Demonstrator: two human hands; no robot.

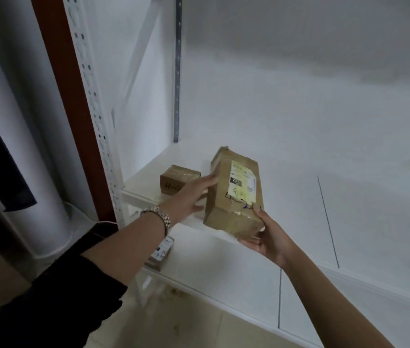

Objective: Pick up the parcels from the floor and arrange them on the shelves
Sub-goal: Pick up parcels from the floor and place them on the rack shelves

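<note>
Your left hand [188, 197] half covers the small box [178, 175]; your forearm [128, 241] hides most of the lower parcel [161, 252]; the big parcel's [217, 199] label [242, 182] is too blurred to read.

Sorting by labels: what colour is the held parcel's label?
Pale yellow label on the parcel; head view.

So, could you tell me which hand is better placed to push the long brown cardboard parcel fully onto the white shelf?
Right hand, probably: it grips the near end of the long brown cardboard parcel, which overhangs the white shelf. The left hand only lies flat along its side.
</note>
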